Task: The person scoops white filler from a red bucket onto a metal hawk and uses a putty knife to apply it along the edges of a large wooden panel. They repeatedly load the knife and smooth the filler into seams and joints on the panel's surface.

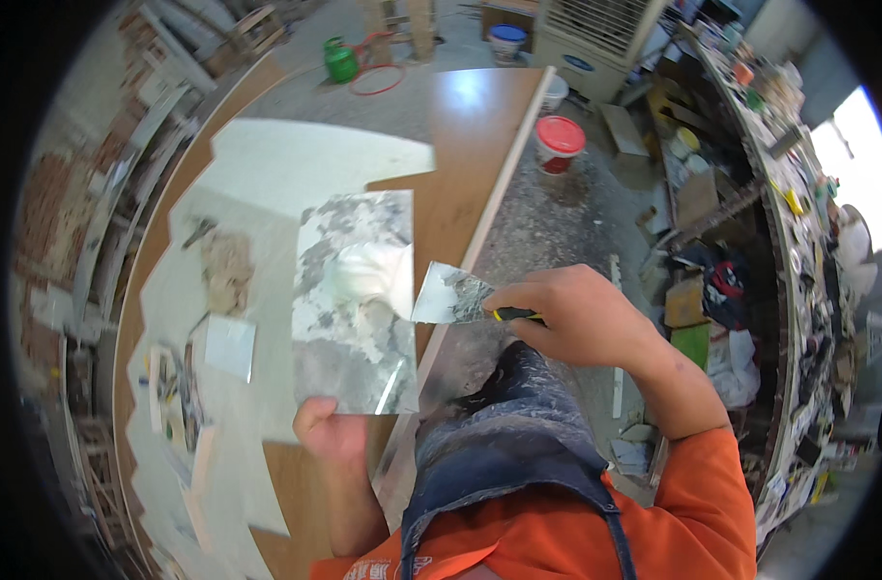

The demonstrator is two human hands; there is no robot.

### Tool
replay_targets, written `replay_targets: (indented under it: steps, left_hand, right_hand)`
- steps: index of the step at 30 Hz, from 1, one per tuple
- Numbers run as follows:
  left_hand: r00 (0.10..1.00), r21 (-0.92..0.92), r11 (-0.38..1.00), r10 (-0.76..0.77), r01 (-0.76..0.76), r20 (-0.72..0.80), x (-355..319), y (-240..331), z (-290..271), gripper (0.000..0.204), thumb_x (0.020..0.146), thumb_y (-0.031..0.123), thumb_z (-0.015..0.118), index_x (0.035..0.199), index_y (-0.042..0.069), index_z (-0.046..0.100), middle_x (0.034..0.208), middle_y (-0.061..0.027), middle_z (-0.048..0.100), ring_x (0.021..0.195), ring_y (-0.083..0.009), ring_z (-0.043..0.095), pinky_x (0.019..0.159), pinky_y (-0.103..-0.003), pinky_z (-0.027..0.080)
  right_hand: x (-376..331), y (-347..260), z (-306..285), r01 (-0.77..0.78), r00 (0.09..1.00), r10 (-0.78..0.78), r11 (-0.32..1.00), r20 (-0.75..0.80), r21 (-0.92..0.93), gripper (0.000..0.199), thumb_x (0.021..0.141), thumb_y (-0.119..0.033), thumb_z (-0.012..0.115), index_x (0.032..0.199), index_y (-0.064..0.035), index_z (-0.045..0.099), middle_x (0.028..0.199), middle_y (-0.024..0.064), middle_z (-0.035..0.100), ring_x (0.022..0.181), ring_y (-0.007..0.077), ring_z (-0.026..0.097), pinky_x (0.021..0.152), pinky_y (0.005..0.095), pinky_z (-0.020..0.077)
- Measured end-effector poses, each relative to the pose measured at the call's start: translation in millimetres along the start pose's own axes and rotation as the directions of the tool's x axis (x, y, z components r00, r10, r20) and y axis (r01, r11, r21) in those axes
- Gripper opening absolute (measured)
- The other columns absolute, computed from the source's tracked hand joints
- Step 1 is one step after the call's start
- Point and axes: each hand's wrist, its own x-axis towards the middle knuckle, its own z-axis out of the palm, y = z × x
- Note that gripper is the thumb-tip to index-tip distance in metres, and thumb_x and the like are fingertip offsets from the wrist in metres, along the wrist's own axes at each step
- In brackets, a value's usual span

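The apron [518, 435] is hanging nearest. The right hand [576, 314] is gripping one knife [455, 297], its blade pointing left toward the board [356, 300]. The left hand [327, 430] is pinching that board's lower edge; one putty lump [368, 271] is sitting on it. Beyond, one red-lidded bucket [560, 142] is standing on the floor.

My left hand [330, 432] fingers hidden behind metal plate [356, 302]; scraper [452, 296] handle buried in right hand [568, 314]; shelf [798, 222] clutter unreadable.
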Motion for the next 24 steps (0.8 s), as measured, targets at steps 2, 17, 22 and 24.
replay_targets:
  steps: [2,17,22,24]
  left_hand:
    - [0.999,-0.003,0.999,-0.035,0.035,-0.011,23,-13,17,0.085,0.065,0.004,0.052,0.149,-0.002,0.041,0.147,-0.0169,0.05,0.139,-0.0376,0.044,0.118,-0.053,0.036]
    - [0.951,0.276,0.944,-0.096,0.18,-0.293,174,-95,91,0.085,0.066,0.01,0.056,0.15,0.002,0.041,0.143,-0.017,0.054,0.134,-0.0412,0.05,0.112,-0.059,0.041]
    - [0.935,0.324,0.919,-0.11,0.225,-0.336,206,-110,116,0.086,0.067,0.01,0.056,0.151,0.002,0.04,0.145,-0.0179,0.053,0.134,-0.0411,0.05,0.113,-0.058,0.041]
    - [0.92,0.324,0.916,-0.103,0.235,-0.378,215,-114,123,0.087,0.066,0.01,0.056,0.151,0.002,0.04,0.145,-0.0178,0.054,0.134,-0.0409,0.05,0.113,-0.058,0.041]
  right_hand:
    - [4,43,-4,-0.031,0.995,0.032,0.999,-0.09,0.009,0.034,0.082,-0.011,0.068,0.116,-0.0119,0.073,0.091,0.0155,0.07,0.082,0.0346,0.067,0.073,0.0412,0.0537]
    - [181,428,-13,0.265,0.675,0.72,-0.029,-0.164,0.964,0.036,0.098,-0.02,0.065,0.128,-0.0013,0.058,0.087,0.0061,0.067,0.057,0.0101,0.058,0.045,0.0238,0.0416]
    - [229,484,-9,0.315,0.624,0.764,-0.053,-0.164,0.948,0.039,0.099,-0.019,0.064,0.132,-0.0008,0.057,0.087,0.0065,0.067,0.057,0.011,0.059,0.045,0.0237,0.0424]
    - [240,497,-9,0.295,0.616,0.772,-0.044,-0.155,0.954,0.04,0.098,-0.019,0.064,0.133,-0.0007,0.057,0.087,0.0064,0.067,0.057,0.011,0.059,0.045,0.0234,0.0424]
